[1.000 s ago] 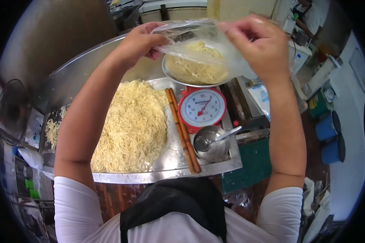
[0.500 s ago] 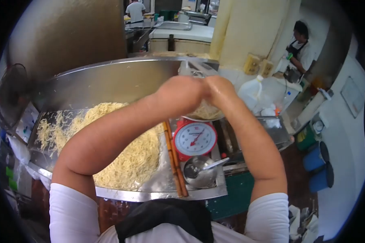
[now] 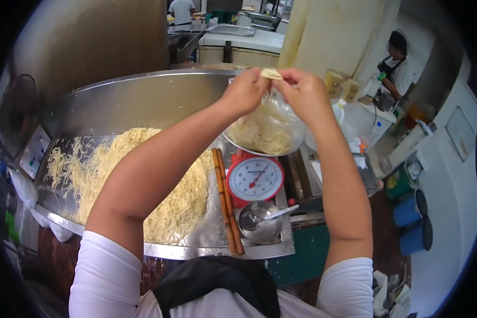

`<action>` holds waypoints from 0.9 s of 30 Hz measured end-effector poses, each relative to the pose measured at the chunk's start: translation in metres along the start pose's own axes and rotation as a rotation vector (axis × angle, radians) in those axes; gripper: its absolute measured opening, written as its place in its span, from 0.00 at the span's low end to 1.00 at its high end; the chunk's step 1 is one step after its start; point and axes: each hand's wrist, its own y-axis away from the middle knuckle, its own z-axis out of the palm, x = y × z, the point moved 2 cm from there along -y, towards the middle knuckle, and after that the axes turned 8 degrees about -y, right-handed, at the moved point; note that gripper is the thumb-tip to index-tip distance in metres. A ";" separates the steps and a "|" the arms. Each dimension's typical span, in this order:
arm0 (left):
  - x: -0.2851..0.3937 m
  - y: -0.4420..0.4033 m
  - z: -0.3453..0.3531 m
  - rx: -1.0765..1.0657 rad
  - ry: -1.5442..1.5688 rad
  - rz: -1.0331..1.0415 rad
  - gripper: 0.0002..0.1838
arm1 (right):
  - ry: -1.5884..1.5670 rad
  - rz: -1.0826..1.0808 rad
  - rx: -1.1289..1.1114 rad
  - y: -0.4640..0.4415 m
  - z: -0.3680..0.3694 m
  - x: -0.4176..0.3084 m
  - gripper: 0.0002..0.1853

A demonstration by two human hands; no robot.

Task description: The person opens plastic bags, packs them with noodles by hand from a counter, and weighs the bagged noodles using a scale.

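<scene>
A clear plastic bag of noodles rests in the pan on the red dial scale. Above it, my left hand and my right hand are closed on the bag's gathered, twisted top, close together. Left of the scale, a large heap of loose noodles spreads over the metal tray. Two bamboo sticks lie between the heap and the scale. In front of the scale sits a metal bowl with a ladle in it.
A white-capped plastic jug stands right of the scale, near a pillar. One person is at the back right, another at the far back. Blue bins stand at the right, a fan at the left.
The bag's mouth was spread between my hands; now it is gathered and twisted. My hands have come together above the pan. The view has tilted up, showing more of the room.
</scene>
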 end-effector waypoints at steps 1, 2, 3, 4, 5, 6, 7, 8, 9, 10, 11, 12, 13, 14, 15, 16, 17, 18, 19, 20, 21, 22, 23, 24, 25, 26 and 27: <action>0.001 -0.003 -0.003 0.096 0.077 -0.020 0.12 | 0.015 0.139 -0.091 0.001 -0.003 0.003 0.11; 0.002 -0.005 -0.005 0.191 0.154 -0.040 0.13 | -0.021 0.230 -0.147 0.002 -0.002 0.004 0.11; 0.019 -0.004 -0.007 0.274 0.229 -0.034 0.12 | -0.057 0.322 -0.202 0.004 -0.002 -0.001 0.11; 0.033 -0.005 -0.009 0.289 0.356 -0.055 0.12 | -0.091 0.412 -0.256 0.005 -0.001 -0.005 0.11; 0.046 -0.007 -0.010 0.303 0.485 -0.074 0.12 | -0.139 0.409 -0.236 0.004 0.002 -0.009 0.11; 0.061 -0.009 -0.010 0.315 0.613 -0.093 0.12 | -0.186 0.405 -0.215 0.003 0.006 -0.014 0.11; 0.079 -0.008 -0.011 0.385 0.658 -0.116 0.12 | -0.234 0.401 -0.195 0.002 0.010 -0.017 0.12; 0.092 -0.010 -0.016 0.360 0.703 -0.100 0.12 | -0.241 0.424 -0.223 0.001 0.014 -0.016 0.12; 0.104 -0.012 -0.020 0.335 0.748 -0.085 0.12 | -0.247 0.447 -0.252 0.000 0.018 -0.013 0.12; 0.113 -0.016 -0.024 0.310 0.794 -0.069 0.13 | -0.254 0.470 -0.281 0.000 0.021 -0.010 0.12; 0.117 -0.024 -0.032 0.296 0.736 0.004 0.13 | -0.182 0.435 -0.324 0.002 0.026 -0.004 0.13; 0.115 -0.032 -0.045 0.189 0.753 -0.031 0.12 | -0.109 0.400 -0.368 0.005 0.032 0.004 0.13; 0.133 -0.031 -0.050 0.333 0.814 -0.069 0.12 | -0.035 0.362 -0.412 0.007 0.035 0.010 0.14; 0.154 -0.030 -0.057 0.480 0.873 -0.107 0.12 | 0.028 0.350 -0.425 0.007 0.036 0.014 0.14; 0.162 -0.029 -0.070 0.483 0.818 -0.128 0.13 | 0.089 0.339 -0.438 0.007 0.035 0.018 0.14; 0.163 -0.027 -0.088 0.483 0.762 -0.151 0.14 | 0.149 0.330 -0.450 0.008 0.035 0.020 0.14; 0.161 -0.030 -0.108 0.498 0.768 -0.114 0.15 | 0.201 0.308 -0.447 0.007 0.035 0.019 0.13; 0.159 -0.031 -0.127 0.511 0.774 -0.079 0.16 | 0.252 0.287 -0.444 0.007 0.035 0.018 0.13; 0.163 -0.026 -0.140 0.567 0.771 -0.068 0.17 | 0.301 0.269 -0.439 0.008 0.035 0.018 0.13; 0.167 -0.021 -0.153 0.621 0.765 -0.058 0.18 | 0.366 0.244 -0.425 0.009 0.035 0.019 0.12; 0.167 -0.017 -0.167 0.623 0.830 -0.015 0.18 | 0.427 0.220 -0.412 0.009 0.036 0.020 0.12; 0.161 -0.015 -0.187 0.624 0.891 0.028 0.17 | 0.484 0.198 -0.397 0.010 0.039 0.022 0.11; 0.140 -0.023 -0.230 0.647 0.787 0.087 0.13 | 0.529 0.220 -0.416 0.010 0.042 0.028 0.11; 0.120 -0.029 -0.282 0.671 0.681 0.147 0.10 | 0.574 0.238 -0.437 0.008 0.044 0.037 0.11; 0.102 -0.032 -0.336 0.661 0.646 0.156 0.10 | 0.620 0.253 -0.461 0.008 0.046 0.045 0.11; 0.092 -0.024 -0.382 0.655 0.612 0.164 0.11 | 0.611 0.259 -0.434 0.010 0.046 0.047 0.10; 0.090 -0.004 -0.412 0.232 0.683 0.266 0.12 | 0.606 0.262 -0.408 0.011 0.044 0.049 0.10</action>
